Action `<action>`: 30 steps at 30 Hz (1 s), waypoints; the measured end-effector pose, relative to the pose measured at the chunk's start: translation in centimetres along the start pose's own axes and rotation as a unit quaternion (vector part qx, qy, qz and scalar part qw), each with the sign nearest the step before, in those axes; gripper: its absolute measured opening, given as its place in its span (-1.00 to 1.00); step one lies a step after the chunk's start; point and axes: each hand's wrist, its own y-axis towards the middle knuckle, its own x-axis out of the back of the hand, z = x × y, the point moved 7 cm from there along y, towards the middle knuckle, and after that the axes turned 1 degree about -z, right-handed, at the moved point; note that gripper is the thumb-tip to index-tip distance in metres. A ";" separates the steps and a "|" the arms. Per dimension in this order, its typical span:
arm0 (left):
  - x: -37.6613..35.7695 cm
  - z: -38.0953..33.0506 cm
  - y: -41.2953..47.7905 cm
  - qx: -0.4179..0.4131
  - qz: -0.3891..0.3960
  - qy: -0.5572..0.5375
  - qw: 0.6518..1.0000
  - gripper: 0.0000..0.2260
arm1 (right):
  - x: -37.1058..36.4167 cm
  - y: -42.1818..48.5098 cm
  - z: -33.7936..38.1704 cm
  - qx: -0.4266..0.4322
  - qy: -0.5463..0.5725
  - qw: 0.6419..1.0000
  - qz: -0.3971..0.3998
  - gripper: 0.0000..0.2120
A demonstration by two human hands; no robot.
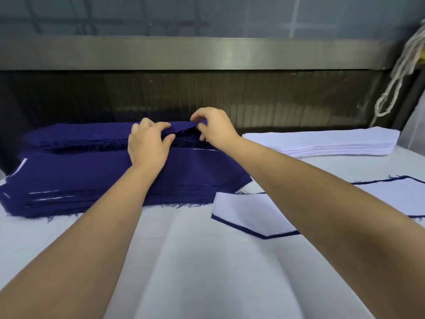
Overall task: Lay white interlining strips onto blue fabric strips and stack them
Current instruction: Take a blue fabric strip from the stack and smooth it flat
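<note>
Table cloth point(184, 272): nearside of grips
Left hand point(148, 146): pinches top blue strip point(181, 126)
Right hand point(215, 127): pinches same strip
Interlining stack point(322, 141): right of grips

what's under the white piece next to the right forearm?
A blue fabric strip: only its thin border shows around the white interlining piece. The rest is covered, and the right forearm hides the middle, so I can't tell if more layers lie beneath.
</note>
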 end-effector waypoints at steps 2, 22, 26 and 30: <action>0.2 0.2 0.0 0.003 -0.009 0.000 1.000 -0.68 | -0.3 0.0 0.5 0.004 -0.002 1.000 -0.019 -0.76; 1.0 2.1 -1.0 0.045 -0.051 -0.057 0.996 -0.80 | 8.4 -6.5 -7.0 -0.050 0.258 0.948 -0.179 -0.75; 1.2 -1.7 -2.3 -0.085 -0.051 -0.068 0.993 -0.82 | 12.5 -10.1 -9.6 -0.048 0.189 0.961 -0.195 -0.86; 1.7 -5.5 -3.8 -0.188 -0.052 -0.054 0.979 -0.86 | 16.2 -14.2 -13.0 -0.079 0.158 0.963 -0.204 -0.88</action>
